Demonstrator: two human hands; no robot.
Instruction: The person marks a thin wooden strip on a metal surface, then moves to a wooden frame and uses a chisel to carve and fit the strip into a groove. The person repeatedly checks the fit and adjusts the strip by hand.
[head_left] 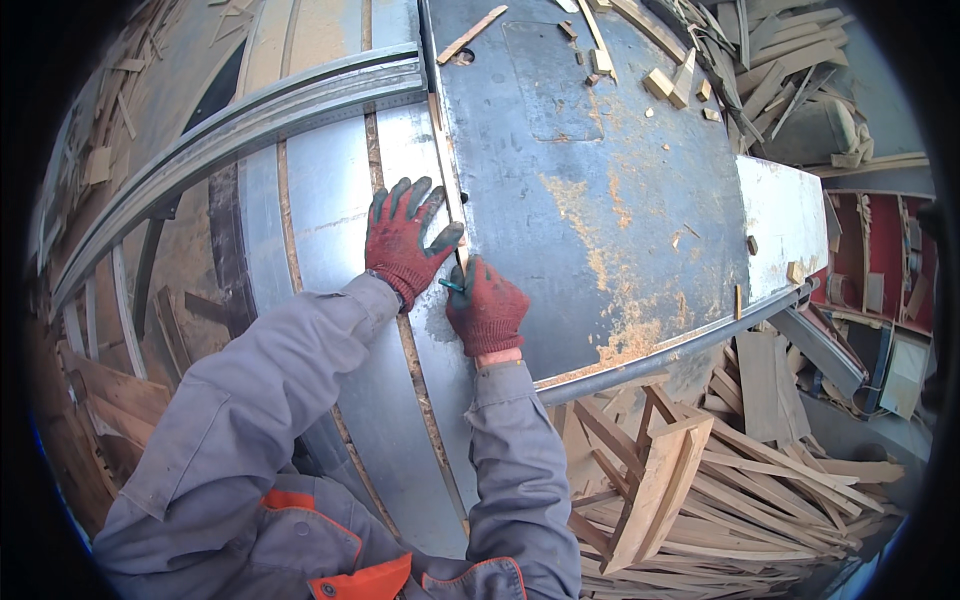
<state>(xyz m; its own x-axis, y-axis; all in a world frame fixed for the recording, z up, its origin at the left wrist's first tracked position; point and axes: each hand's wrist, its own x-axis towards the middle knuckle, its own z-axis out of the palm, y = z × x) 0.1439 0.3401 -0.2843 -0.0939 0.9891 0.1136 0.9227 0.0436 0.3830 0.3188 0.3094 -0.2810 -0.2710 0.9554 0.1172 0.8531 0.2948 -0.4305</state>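
A dark steel surface (pixel 520 190) meets a slotted metal panel (pixel 325 190) crossed by a long metal rail (pixel 335 92). A narrow wood strip (pixel 449 180) lies along the surface's left edge. A gloved left hand (pixel 402 235) spreads flat on the panel, fingers released, thumb at the strip; beside it, the right hand (pixel 488 310), also gloved, clenches its fingers around a slim teal tool (pixel 452 286)

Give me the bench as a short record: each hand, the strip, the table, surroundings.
Left hand: red-gloved, fingers spread over silver panel, thumb at narrow wooden strip
Right hand: red-gloved, gripping slim teal pen-like tool
Strip: pale, along the panel's right edge
Blue-grey tabletop: bears sawdust and wood offcuts
Upper left: metal rail across the panel
Lower right: heap of wooden pieces
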